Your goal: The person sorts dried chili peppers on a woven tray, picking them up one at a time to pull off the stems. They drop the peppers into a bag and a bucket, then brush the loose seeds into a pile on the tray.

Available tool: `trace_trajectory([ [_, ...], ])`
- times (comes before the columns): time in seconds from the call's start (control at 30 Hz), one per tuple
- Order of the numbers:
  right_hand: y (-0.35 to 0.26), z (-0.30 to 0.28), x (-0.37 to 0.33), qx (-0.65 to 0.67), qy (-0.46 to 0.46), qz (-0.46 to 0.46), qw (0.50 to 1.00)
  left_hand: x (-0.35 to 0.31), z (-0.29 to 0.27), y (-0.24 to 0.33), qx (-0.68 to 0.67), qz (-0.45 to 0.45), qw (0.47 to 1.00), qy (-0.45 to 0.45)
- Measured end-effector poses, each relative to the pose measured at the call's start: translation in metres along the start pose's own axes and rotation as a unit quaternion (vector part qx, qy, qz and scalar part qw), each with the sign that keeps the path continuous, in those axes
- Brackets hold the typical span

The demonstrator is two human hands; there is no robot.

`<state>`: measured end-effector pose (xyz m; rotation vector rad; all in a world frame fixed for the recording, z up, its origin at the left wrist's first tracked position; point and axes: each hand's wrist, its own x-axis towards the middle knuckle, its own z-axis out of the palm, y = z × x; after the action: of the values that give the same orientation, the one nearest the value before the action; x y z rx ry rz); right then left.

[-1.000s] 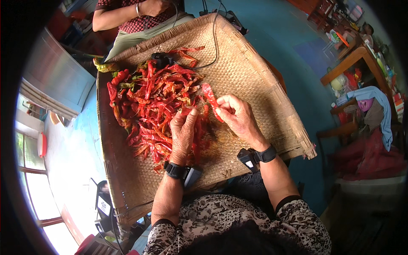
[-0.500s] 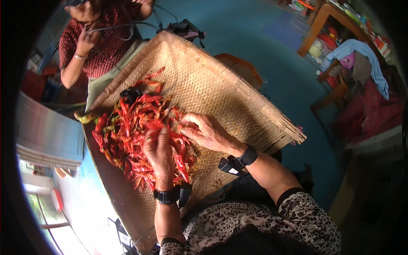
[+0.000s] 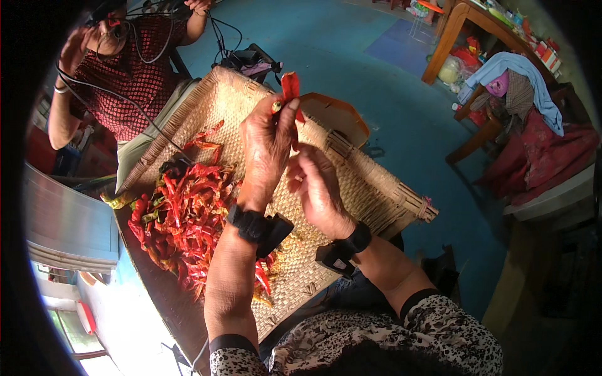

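Note:
A red chili pepper, apparently split open, stands up between the thumb and fingers of my left hand, above the woven tray. A small pale end shows by the left fingertips. Just below, my right hand has its fingers curled close to the pepper's lower part; whatever they hold, if anything, is hidden. Under and left of my left forearm lies a heap of red chili peppers, some wrinkled, with a few greenish ones at its left edge. Yellowish seeds are scattered beside the heap on the woven bamboo tray.
Across the tray a person in a patterned red top handles black cables. An orange-rimmed container is behind the tray's far edge. At right, a wooden table and a chair with a light-blue cloth stand on the blue floor.
Both hands have left the heap. My left hand rose up and away with a chili pepper; my right moved slightly right, below it. The other person's hands shifted with the cables.

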<state>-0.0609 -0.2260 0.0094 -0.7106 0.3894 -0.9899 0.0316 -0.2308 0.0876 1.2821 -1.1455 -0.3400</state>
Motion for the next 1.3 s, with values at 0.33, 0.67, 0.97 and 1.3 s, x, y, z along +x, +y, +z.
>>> trace_trajectory([
  [0.33, -0.025, -0.004, 0.001, -0.219, -0.041, -0.073, 0.972, -0.045, -0.019, -0.015, -0.14, -0.134, 0.978, -0.075],
  [0.67, -0.089, -0.031, 0.048, -0.781, 0.129, -0.401, 0.461, -0.117, -0.074, 0.006, -0.173, -0.22, 0.957, 0.08],
  [0.97, 0.006, 0.019, -0.045, -0.467, -0.436, -0.067, 0.767, -0.177, -0.073, 0.0, -0.169, -0.24, 0.949, 0.117],
  [1.3, -0.093, 0.012, 0.012, -0.703, -0.001, -0.417, 0.576, -0.201, -0.124, -0.002, 0.234, -0.169, 0.952, 0.102],
])
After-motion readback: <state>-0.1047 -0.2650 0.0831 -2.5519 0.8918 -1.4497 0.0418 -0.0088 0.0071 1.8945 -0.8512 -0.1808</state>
